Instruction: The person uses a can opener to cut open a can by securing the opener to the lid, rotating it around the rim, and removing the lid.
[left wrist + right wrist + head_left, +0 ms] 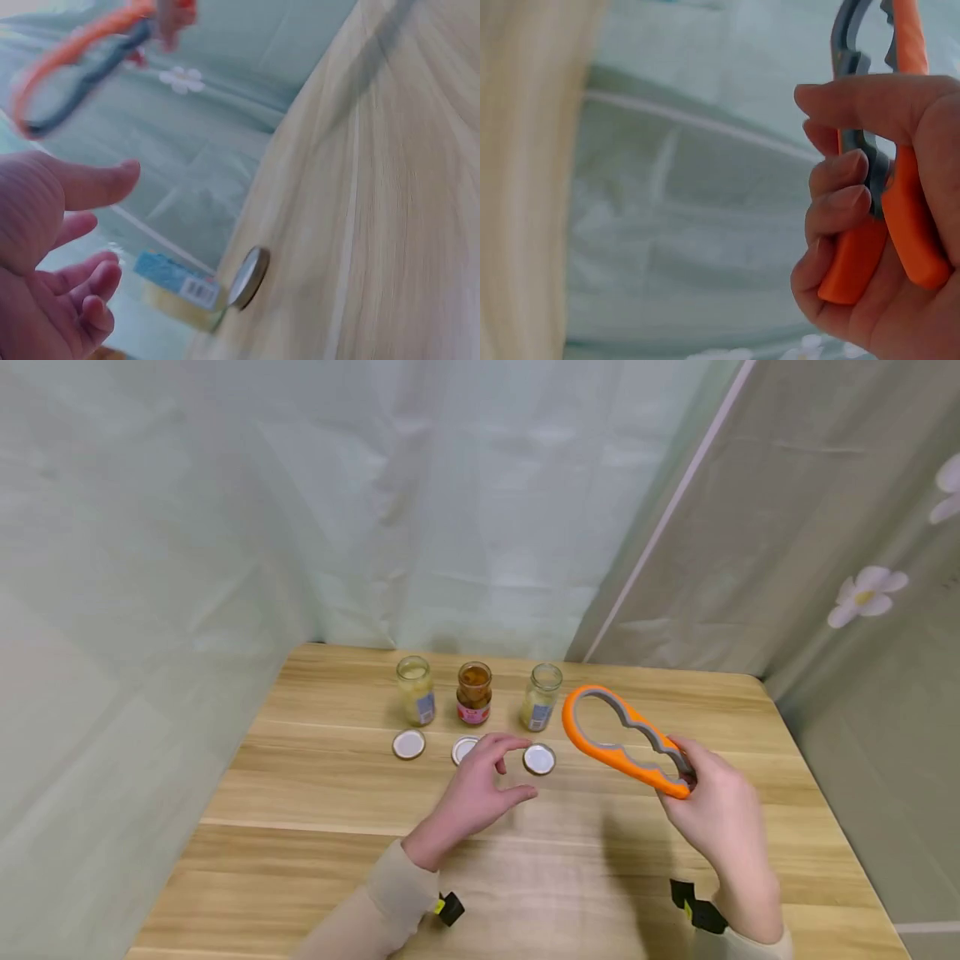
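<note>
My right hand (pixel 723 814) grips an orange jar opener (pixel 621 763) with grey wavy inner edges, raised over the right part of the table. In the right wrist view, the fingers wrap round its two handles (pixel 855 262). My left hand (pixel 476 789) hovers over the table with nothing in it, thumb and fingers spread apart. Close by it lie a right lid (pixel 539 759) and a middle lid (pixel 461 748), the latter partly hidden behind the hand. A left lid (pixel 408 744) lies farther off. All three show pale insides.
Behind the lids stand three uncapped glass jars: a left jar (pixel 417 693) with pale contents, a middle jar (pixel 474 693) with brown contents, and a right jar (pixel 541 700) with pale contents. A pale curtain (pixel 480 527) hangs behind the wooden table (pixel 300 793).
</note>
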`<state>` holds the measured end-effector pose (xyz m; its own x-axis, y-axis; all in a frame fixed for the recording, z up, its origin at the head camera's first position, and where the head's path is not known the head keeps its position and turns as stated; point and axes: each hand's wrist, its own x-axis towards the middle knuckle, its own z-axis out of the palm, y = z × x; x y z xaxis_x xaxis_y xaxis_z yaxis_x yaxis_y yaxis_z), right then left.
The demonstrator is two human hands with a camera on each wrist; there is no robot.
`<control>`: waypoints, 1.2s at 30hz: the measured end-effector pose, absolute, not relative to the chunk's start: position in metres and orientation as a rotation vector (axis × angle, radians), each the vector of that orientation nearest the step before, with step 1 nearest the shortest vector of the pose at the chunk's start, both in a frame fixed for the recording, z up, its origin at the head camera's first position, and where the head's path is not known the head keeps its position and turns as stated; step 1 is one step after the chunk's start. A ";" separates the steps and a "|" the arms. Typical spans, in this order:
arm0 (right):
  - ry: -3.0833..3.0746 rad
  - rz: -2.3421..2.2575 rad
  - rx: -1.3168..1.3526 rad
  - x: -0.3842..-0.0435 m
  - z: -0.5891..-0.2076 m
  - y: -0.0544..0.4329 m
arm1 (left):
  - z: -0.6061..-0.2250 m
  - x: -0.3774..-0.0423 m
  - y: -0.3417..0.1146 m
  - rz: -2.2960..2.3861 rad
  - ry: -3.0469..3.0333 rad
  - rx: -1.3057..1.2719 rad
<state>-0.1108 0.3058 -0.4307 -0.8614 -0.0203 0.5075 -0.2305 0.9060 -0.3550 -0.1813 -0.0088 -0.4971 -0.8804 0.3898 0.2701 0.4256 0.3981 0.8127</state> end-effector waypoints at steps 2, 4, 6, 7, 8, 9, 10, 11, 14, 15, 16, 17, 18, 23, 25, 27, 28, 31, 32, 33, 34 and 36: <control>-2.642 0.578 0.092 -0.106 -0.437 0.315 | -0.491 -0.177 -0.021 -1.544 -2.597 -0.765; -2.740 0.611 -0.019 -0.100 -0.444 0.325 | -0.487 -0.173 -0.033 -1.553 -2.605 -0.750; -2.834 0.657 -0.144 -0.096 -0.451 0.336 | -0.484 -0.170 -0.046 -1.570 -2.609 -0.714; -2.882 0.679 -0.208 -0.094 -0.455 0.341 | -0.483 -0.169 -0.052 -1.573 -2.614 -0.689; -2.927 0.694 -0.270 -0.092 -0.458 0.347 | -0.483 -0.167 -0.058 -1.569 -2.620 -0.659; -2.965 0.704 -0.314 -0.091 -0.462 0.352 | -0.483 -0.166 -0.065 -1.569 -2.626 -0.622; -2.998 0.712 -0.349 -0.090 -0.466 0.356 | -0.483 -0.164 -0.071 -1.579 -2.625 -0.586; -3.036 0.720 -0.375 -0.090 -0.470 0.361 | -0.483 -0.162 -0.077 -1.581 -2.628 -0.550; -3.121 0.760 -0.407 -0.089 -0.482 0.370 | -0.485 -0.158 -0.094 -1.584 -2.639 -0.458; -3.142 0.780 -0.409 -0.089 -0.487 0.372 | -0.487 -0.157 -0.099 -1.585 -2.639 -0.438; -3.158 0.802 -0.414 -0.090 -0.491 0.374 | -0.488 -0.157 -0.104 -1.584 -2.638 -0.422; -3.171 0.820 -0.423 -0.090 -0.495 0.375 | -0.489 -0.156 -0.109 -1.576 -2.639 -0.411; -3.177 0.837 -0.431 -0.090 -0.499 0.375 | -0.490 -0.156 -0.113 -1.571 -2.639 -0.400; -3.203 0.840 -0.423 -0.090 -0.510 0.371 | -0.492 -0.152 -0.128 -1.560 -2.627 -0.338; -3.220 0.836 -0.416 -0.089 -0.511 0.368 | -0.493 -0.150 -0.131 -1.553 -2.624 -0.324; -3.238 0.811 -0.419 -0.087 -0.511 0.364 | -0.494 -0.148 -0.134 -1.544 -2.618 -0.313; -3.245 0.792 -0.425 -0.086 -0.511 0.362 | -0.495 -0.147 -0.135 -1.534 -2.614 -0.312; -3.249 0.708 -0.436 -0.083 -0.511 0.356 | -0.497 -0.144 -0.138 -1.526 -2.584 -0.307; -3.243 0.690 -0.445 -0.082 -0.511 0.354 | -0.498 -0.144 -0.139 -1.527 -2.572 -0.306; -3.237 0.672 -0.456 -0.081 -0.510 0.353 | -0.499 -0.143 -0.140 -1.526 -2.565 -0.306; -3.235 0.655 -0.459 -0.080 -0.510 0.352 | -0.499 -0.143 -0.141 -1.525 -2.561 -0.307; -3.239 0.631 -0.465 -0.080 -0.510 0.350 | -0.501 -0.143 -0.143 -1.526 -2.562 -0.303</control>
